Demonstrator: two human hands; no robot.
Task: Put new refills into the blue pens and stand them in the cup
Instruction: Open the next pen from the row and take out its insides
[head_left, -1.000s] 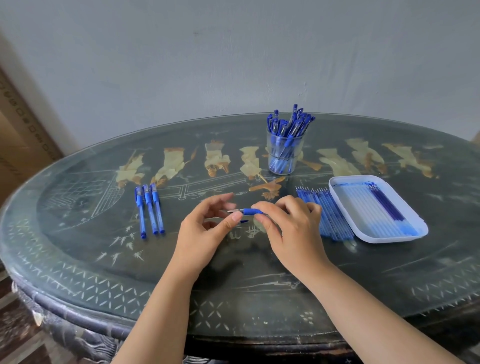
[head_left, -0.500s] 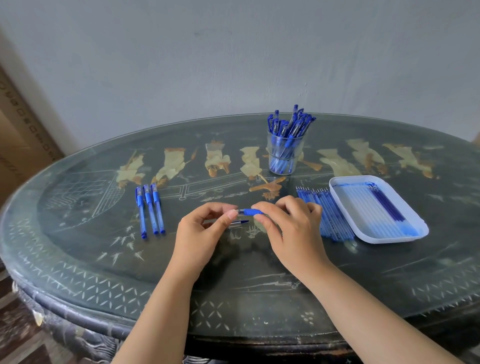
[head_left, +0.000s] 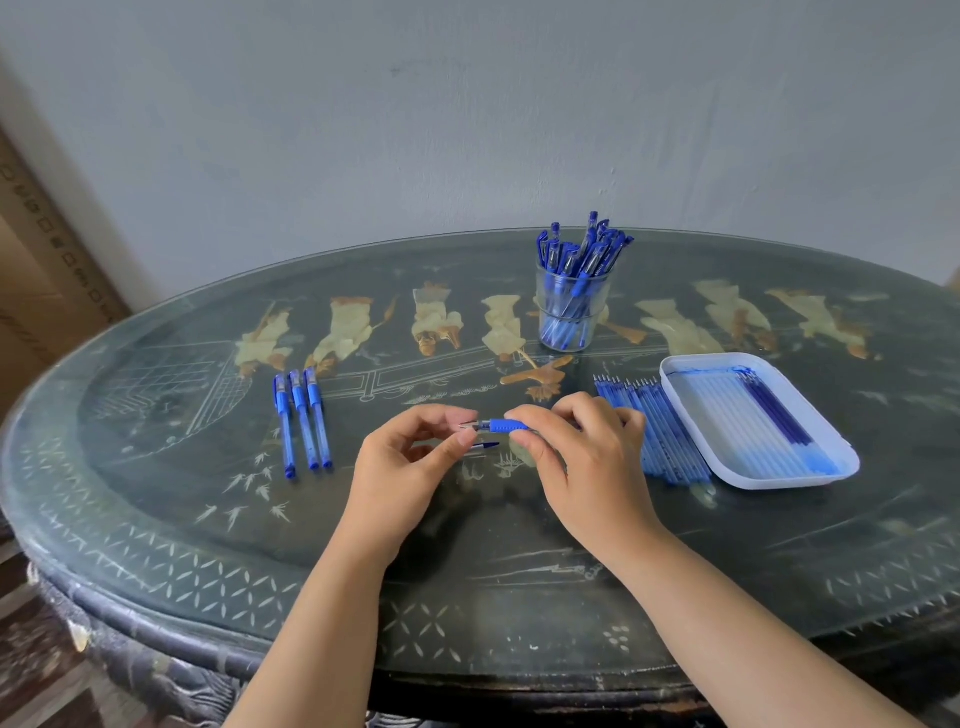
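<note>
My right hand (head_left: 582, 457) grips a blue pen (head_left: 501, 425) by its barrel, held level above the table with its tip end pointing left. My left hand (head_left: 410, 462) pinches that tip end between thumb and forefinger. A small blue-ended piece (head_left: 485, 447) lies on the table just below the pen. Three blue pens (head_left: 303, 418) lie side by side to the left. A clear cup (head_left: 569, 312) at the back holds several blue pens upright. A row of blue refills (head_left: 654, 426) lies right of my right hand.
A white tray (head_left: 758, 480) with several refills in it sits at the right, touching the refill row. The dark oval table (head_left: 156, 467) has a glass top and a rim close to me. A wall stands behind it.
My left fingers have closed in on the pen's tip end and shifted a little; the pen and my right hand stay in place.
</note>
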